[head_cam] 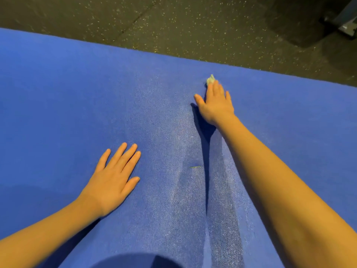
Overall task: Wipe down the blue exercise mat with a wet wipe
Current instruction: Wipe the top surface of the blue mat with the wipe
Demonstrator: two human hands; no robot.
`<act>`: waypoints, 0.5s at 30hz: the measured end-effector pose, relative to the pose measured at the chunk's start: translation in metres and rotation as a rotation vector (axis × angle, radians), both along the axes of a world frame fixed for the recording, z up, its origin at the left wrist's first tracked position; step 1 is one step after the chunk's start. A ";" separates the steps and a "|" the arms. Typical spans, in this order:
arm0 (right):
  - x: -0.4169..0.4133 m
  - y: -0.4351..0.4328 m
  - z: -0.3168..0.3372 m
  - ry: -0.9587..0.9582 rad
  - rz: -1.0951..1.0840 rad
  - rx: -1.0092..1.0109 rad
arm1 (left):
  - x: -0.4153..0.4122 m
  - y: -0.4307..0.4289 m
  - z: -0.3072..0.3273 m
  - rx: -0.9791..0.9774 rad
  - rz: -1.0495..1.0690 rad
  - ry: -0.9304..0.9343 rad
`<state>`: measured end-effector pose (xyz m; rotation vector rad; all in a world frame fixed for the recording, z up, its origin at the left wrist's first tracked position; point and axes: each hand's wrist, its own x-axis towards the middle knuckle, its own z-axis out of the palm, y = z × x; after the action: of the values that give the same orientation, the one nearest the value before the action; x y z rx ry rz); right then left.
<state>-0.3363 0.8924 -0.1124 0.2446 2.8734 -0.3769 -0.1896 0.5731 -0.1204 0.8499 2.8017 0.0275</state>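
The blue exercise mat (77,97) fills most of the view, with wet streaks running down its middle. My right hand (215,102) is stretched far forward, fingers straight, pressing a crumpled pale wet wipe (210,79) flat onto the mat near its far edge; only the wipe's tip shows beyond my fingertips. My left hand (116,176) lies flat on the mat nearer to me, fingers spread and holding nothing.
Dark speckled rubber floor (173,22) lies beyond the mat's far edge. A grey metal equipment base (345,22) stands at the top right corner. A small green fleck (195,167) lies on the mat between my arms.
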 end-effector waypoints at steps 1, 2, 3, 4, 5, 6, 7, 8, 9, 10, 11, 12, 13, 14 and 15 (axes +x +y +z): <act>-0.005 -0.009 0.001 0.015 -0.013 -0.037 | 0.000 0.000 0.000 0.000 -0.002 0.001; -0.006 -0.019 0.002 0.039 0.028 -0.078 | 0.000 -0.001 -0.001 0.002 -0.003 0.000; -0.002 -0.026 0.003 0.061 0.112 -0.105 | -0.001 -0.001 -0.001 0.006 -0.004 0.000; 0.005 -0.028 0.003 0.074 0.214 -0.099 | -0.001 -0.001 -0.001 0.009 -0.005 0.000; 0.009 -0.025 0.002 0.075 0.300 -0.068 | -0.001 -0.001 0.000 0.009 -0.010 -0.001; 0.008 -0.017 0.003 0.073 0.346 -0.029 | -0.001 -0.002 0.000 0.008 -0.013 -0.004; 0.001 -0.006 0.002 0.074 0.336 0.008 | -0.001 -0.002 0.000 0.005 -0.018 -0.007; -0.008 0.002 0.003 0.075 0.274 0.028 | -0.002 -0.003 0.000 0.001 -0.024 -0.011; -0.019 0.008 0.004 0.058 0.174 0.031 | -0.002 -0.004 0.001 -0.003 -0.029 -0.016; -0.032 0.011 0.005 0.023 0.065 0.027 | -0.002 -0.004 0.001 -0.006 -0.032 -0.021; -0.044 0.009 0.006 -0.014 -0.019 0.022 | -0.002 -0.004 0.002 -0.010 -0.034 -0.024; -0.054 0.002 0.007 -0.036 -0.060 0.015 | -0.002 -0.005 0.003 -0.012 -0.038 -0.027; -0.059 -0.009 0.009 -0.039 -0.047 0.003 | -0.002 -0.005 0.004 -0.013 -0.046 -0.030; -0.061 -0.020 0.010 -0.032 0.018 -0.014 | -0.002 -0.007 0.005 -0.014 -0.056 -0.035; -0.059 -0.029 0.010 -0.018 0.118 -0.024 | -0.003 -0.008 0.006 -0.014 -0.065 -0.039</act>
<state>-0.3955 0.8638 -0.1021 0.0732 2.8468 -0.3839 -0.1924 0.5653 -0.1139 0.9269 2.7330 0.0134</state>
